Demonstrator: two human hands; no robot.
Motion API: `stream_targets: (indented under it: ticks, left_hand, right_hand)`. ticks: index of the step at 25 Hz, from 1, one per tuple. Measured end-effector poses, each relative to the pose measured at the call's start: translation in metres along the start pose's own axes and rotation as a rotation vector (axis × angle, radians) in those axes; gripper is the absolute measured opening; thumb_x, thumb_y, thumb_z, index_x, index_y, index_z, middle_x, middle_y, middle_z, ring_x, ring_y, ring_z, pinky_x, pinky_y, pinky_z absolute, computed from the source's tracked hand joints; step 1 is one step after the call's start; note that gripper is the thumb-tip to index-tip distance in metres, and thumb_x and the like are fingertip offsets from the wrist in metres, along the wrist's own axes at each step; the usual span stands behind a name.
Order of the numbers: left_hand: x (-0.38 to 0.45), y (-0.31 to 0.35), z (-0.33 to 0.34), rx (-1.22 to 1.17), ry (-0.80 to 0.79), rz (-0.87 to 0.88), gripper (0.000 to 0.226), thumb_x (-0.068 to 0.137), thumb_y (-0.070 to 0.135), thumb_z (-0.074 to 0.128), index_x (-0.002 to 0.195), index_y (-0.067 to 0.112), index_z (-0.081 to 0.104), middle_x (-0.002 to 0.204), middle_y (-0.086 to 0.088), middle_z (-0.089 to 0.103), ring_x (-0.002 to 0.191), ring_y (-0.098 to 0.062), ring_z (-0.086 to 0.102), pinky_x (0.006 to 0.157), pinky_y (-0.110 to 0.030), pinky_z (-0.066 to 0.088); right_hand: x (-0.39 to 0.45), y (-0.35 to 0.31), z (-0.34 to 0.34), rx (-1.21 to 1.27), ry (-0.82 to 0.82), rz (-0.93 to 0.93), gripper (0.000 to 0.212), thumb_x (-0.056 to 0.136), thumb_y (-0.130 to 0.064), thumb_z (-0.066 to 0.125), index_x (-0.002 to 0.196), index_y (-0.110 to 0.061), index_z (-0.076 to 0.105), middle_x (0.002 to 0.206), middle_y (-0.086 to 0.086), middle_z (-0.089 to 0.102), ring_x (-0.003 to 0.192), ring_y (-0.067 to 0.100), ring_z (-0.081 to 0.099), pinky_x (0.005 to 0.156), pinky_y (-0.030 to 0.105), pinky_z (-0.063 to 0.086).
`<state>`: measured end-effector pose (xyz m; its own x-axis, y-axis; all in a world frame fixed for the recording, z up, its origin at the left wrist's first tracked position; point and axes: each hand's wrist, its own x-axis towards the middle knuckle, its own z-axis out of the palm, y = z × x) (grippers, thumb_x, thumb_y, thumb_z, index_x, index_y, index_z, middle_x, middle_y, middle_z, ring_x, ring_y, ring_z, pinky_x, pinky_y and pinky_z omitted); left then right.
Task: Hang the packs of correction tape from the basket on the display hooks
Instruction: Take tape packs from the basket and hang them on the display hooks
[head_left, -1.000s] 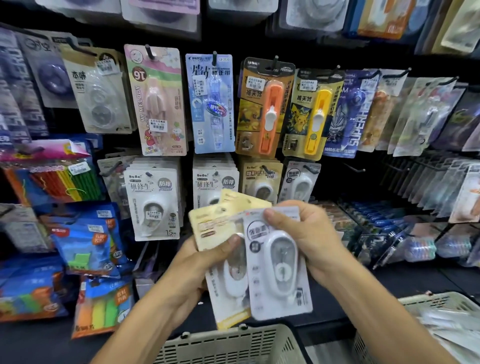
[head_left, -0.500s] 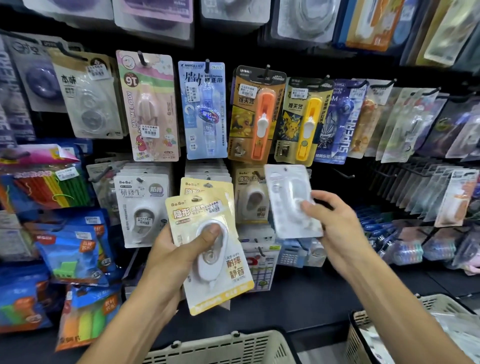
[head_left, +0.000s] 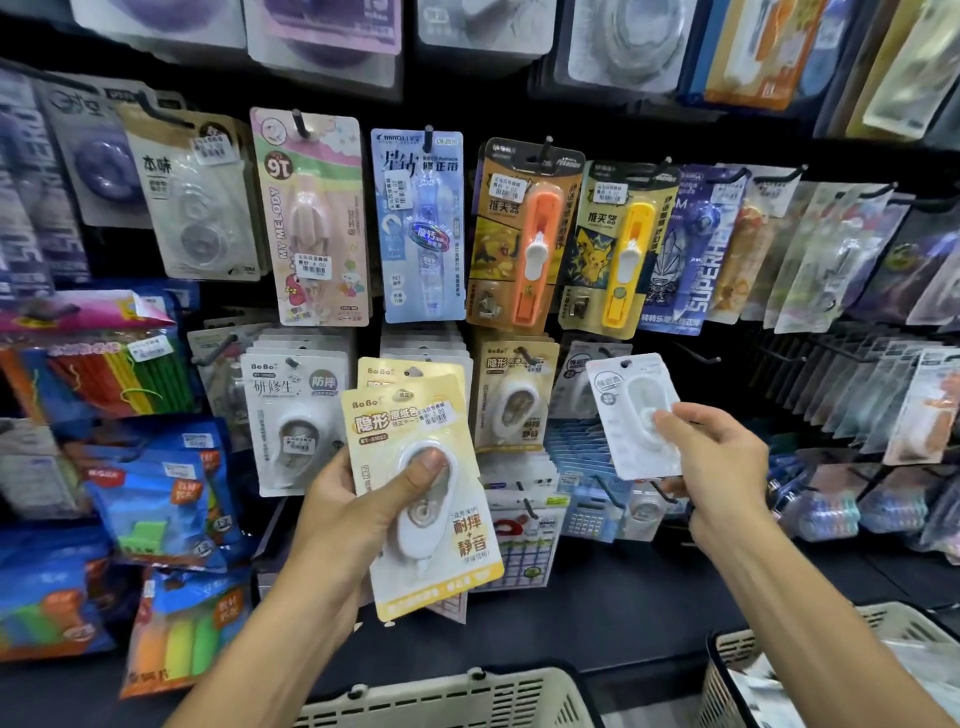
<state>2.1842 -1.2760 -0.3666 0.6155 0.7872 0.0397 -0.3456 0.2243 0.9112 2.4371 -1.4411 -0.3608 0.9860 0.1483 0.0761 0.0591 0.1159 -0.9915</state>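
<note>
L hand (head_left: 343, 499): grips a small stack of yellow correction tape packs (head_left: 421, 488), thumb pressed on the front pack's clear blister, fingers behind; at least 2 cards, 2nd one peeking out above the 1st
R hand (head_left: 711, 467): pinches a white correction tape pack (head_left: 631, 410) by its lower right edge, thumb on front; pack tilted a bit left, hang-hole at top
White pack vs display: held up in front of the lower row, just beside the hanging pale pack (head_left: 576, 384) on the hook w/ same look; can't tell if hole is on a hook
Lower row hooks: white BoBo packs (head_left: 296, 415) at left, tan BoBo pack (head_left: 514, 400) in middle, between the 2 hands
Upper row: pink My Melody pack (head_left: 317, 218), blue tape pen pack (head_left: 421, 228), orange Pikachu-card pack (head_left: 524, 234), yellow one (head_left: 618, 244) next to it
Baskets: cream plastic basket (head_left: 457, 696) at bottom centre, below the L forearm; 2nd basket (head_left: 737, 654) at bottom right w/ more packs inside, blurred
Left side: bags of coloured items (head_left: 156, 499), well apart from both hands
</note>
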Motion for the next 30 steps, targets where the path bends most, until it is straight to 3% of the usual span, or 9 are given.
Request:
stream_targets:
  ticks: [2, 4, 7, 10, 16, 22, 24, 27, 30]
  left_hand:
    - [0.001, 0.000, -0.001, -0.002, 0.007, 0.006, 0.067, 0.043, 0.035, 0.089, 0.105, 0.016, 0.072, 0.097, -0.003, 0.081, 0.080, -0.021, 0.079, 0.054, -0.027, 0.059]
    - [0.002, -0.001, 0.000, -0.004, 0.012, 0.007, 0.067, 0.043, 0.036, 0.090, 0.105, 0.018, 0.072, 0.097, -0.003, 0.081, 0.081, -0.021, 0.079, 0.056, -0.028, 0.060]
    - [0.003, -0.005, 0.006, 0.039, 0.010, 0.024, 0.062, 0.043, 0.040, 0.090, 0.100, 0.023, 0.074, 0.096, 0.000, 0.081, 0.084, -0.020, 0.079, 0.059, -0.029, 0.061]
    - [0.001, -0.007, 0.010, 0.063, -0.054, 0.004, 0.052, 0.048, 0.040, 0.089, 0.097, 0.026, 0.077, 0.099, -0.003, 0.081, 0.089, -0.025, 0.079, 0.067, -0.039, 0.064]
    - [0.001, 0.012, -0.006, 0.006, 0.001, 0.029, 0.047, 0.072, 0.022, 0.079, 0.118, 0.019, 0.069, 0.107, -0.004, 0.080, 0.090, -0.026, 0.078, 0.059, -0.037, 0.064]
    - [0.000, 0.013, -0.003, 0.024, 0.016, 0.018, 0.036, 0.079, 0.015, 0.077, 0.115, 0.017, 0.069, 0.103, -0.006, 0.080, 0.083, -0.024, 0.079, 0.054, -0.033, 0.061]
    - [0.000, 0.011, -0.001, 0.040, 0.020, 0.021, 0.036, 0.077, 0.017, 0.077, 0.112, 0.019, 0.069, 0.102, -0.004, 0.081, 0.083, -0.024, 0.079, 0.054, -0.034, 0.062]
    - [0.002, 0.007, 0.000, 0.089, -0.010, 0.036, 0.034, 0.078, 0.021, 0.076, 0.112, 0.022, 0.070, 0.100, -0.002, 0.081, 0.084, -0.024, 0.079, 0.049, -0.029, 0.058]
    - [0.006, 0.004, 0.016, 0.241, -0.177, 0.021, 0.030, 0.089, 0.022, 0.068, 0.118, 0.022, 0.067, 0.106, 0.001, 0.080, 0.092, -0.018, 0.078, 0.065, -0.028, 0.062]
  right_hand:
    - [-0.006, 0.000, 0.005, 0.052, -0.084, 0.135, 0.040, 0.088, -0.016, 0.077, 0.125, -0.018, 0.062, 0.132, 0.007, 0.062, 0.105, 0.029, 0.067, 0.069, 0.030, 0.061]
    - [-0.025, -0.004, 0.011, -0.096, -0.119, 0.153, 0.063, 0.088, -0.024, 0.078, 0.143, -0.022, 0.048, 0.144, 0.002, 0.053, 0.126, 0.025, 0.056, 0.095, 0.039, 0.052]
    - [-0.080, -0.009, 0.033, -0.182, -0.629, 0.036, 0.061, 0.075, -0.044, 0.085, 0.128, -0.030, 0.060, 0.122, -0.006, 0.070, 0.107, 0.017, 0.070, 0.087, 0.034, 0.057]
    - [-0.123, 0.004, 0.058, -0.119, -0.975, 0.090, 0.048, 0.072, -0.029, 0.088, 0.115, -0.024, 0.068, 0.105, 0.004, 0.078, 0.092, 0.023, 0.076, 0.072, 0.029, 0.061]
    - [-0.087, -0.012, 0.047, 0.058, -0.515, 0.185, 0.013, 0.093, -0.012, 0.066, 0.100, -0.022, 0.070, 0.084, 0.000, 0.077, 0.061, 0.019, 0.070, 0.040, 0.031, 0.052]
    - [-0.068, -0.009, 0.044, -0.048, -0.421, 0.194, 0.013, 0.094, -0.020, 0.063, 0.106, -0.019, 0.068, 0.059, -0.003, 0.064, 0.032, 0.012, 0.036, 0.033, 0.019, 0.027]
    - [-0.069, -0.008, 0.044, 0.004, -0.405, 0.239, 0.032, 0.093, -0.018, 0.067, 0.124, -0.021, 0.059, 0.080, -0.001, 0.069, 0.044, 0.019, 0.057, 0.038, 0.028, 0.045]
    - [-0.080, 0.000, 0.045, 0.011, -0.525, 0.292, 0.070, 0.087, -0.029, 0.078, 0.145, -0.038, 0.039, 0.129, 0.000, 0.061, 0.104, 0.029, 0.069, 0.087, 0.043, 0.059]
    - [-0.105, 0.008, 0.060, 0.051, -0.833, 0.188, 0.060, 0.078, -0.031, 0.083, 0.132, -0.024, 0.058, 0.123, 0.005, 0.072, 0.106, 0.028, 0.072, 0.082, 0.035, 0.060]
